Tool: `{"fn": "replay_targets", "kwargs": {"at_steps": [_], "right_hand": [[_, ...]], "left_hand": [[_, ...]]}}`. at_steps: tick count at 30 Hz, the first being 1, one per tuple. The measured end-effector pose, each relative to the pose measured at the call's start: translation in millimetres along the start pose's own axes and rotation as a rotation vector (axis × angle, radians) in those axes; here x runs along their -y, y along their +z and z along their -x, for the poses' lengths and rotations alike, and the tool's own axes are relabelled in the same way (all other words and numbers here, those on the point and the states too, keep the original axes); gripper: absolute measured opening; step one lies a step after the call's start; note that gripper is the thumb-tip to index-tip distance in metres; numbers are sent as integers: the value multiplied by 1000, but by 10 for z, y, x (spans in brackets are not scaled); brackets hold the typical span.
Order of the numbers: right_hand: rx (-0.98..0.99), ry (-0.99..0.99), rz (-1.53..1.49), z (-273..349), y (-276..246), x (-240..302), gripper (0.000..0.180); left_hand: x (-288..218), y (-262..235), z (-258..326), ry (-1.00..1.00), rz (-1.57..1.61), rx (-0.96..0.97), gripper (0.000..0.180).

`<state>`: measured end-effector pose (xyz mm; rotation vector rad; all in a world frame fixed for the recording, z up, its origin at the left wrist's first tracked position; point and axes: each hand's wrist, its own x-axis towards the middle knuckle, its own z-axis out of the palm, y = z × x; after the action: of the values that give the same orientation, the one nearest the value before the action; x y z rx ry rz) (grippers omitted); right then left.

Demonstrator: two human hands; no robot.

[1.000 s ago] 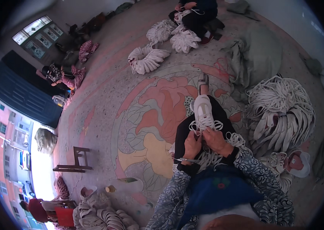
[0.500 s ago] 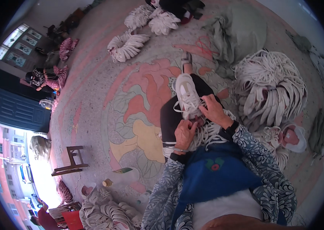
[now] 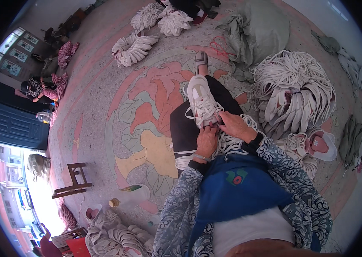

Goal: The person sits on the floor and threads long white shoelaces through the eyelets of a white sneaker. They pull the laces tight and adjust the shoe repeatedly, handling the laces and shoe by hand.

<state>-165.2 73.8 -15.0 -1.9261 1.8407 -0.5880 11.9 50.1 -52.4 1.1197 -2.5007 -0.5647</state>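
Both hands meet at the heel end of a white lace-up sneaker (image 3: 201,103) that lies on the person's black-trousered lap, toe pointing toward twelve o'clock. Left hand (image 3: 207,142) curls its fingers against the shoe's near edge, and right hand (image 3: 236,125) presses in from three o'clock, fingertips pinched on the white shoelaces (image 3: 198,115) by the shoe's opening; whether each hand grips lace or only shoe I cannot tell exactly. Just below the hands, a loose tangle of white laces (image 3: 232,143) spills over the blue apron (image 3: 241,188).

At two o'clock from the shoe, a big heap of white shoe uppers (image 3: 294,96) rests on the floor, with a grey-green cloth sack (image 3: 256,34) beyond it at one o'clock. Further bundles of white uppers (image 3: 134,47) lie at eleven o'clock. On the patterned floor with a pink flower design (image 3: 155,94), a small brown wooden stool (image 3: 73,182) stands at eight o'clock, and a clear plastic bottle (image 3: 131,195) lies on its side near seven.
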Motion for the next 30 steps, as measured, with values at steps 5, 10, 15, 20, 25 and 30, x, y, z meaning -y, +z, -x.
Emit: {"fn": "replay_targets", "kwargs": {"at_steps": [5, 10, 15, 20, 25, 30], "right_hand": [[8, -5, -46, 122, 25, -61, 52], [34, 77, 75, 244, -93, 76, 34], [72, -158, 262, 529, -222, 144, 10], [220, -223, 213, 774, -386, 435, 10], [196, -230, 158, 808, -418, 443, 9], [151, -176, 175, 740, -211, 201, 11]], "left_hand": [[-33, 85, -86, 52, -77, 69, 28], [124, 284, -122, 62, -119, 37, 34], [142, 201, -230, 0, -228, 254, 29], [256, 267, -298, -1, -216, 270, 33], [295, 377, -329, 8, -261, 294, 35], [244, 465, -345, 74, -247, 302, 34]]}}
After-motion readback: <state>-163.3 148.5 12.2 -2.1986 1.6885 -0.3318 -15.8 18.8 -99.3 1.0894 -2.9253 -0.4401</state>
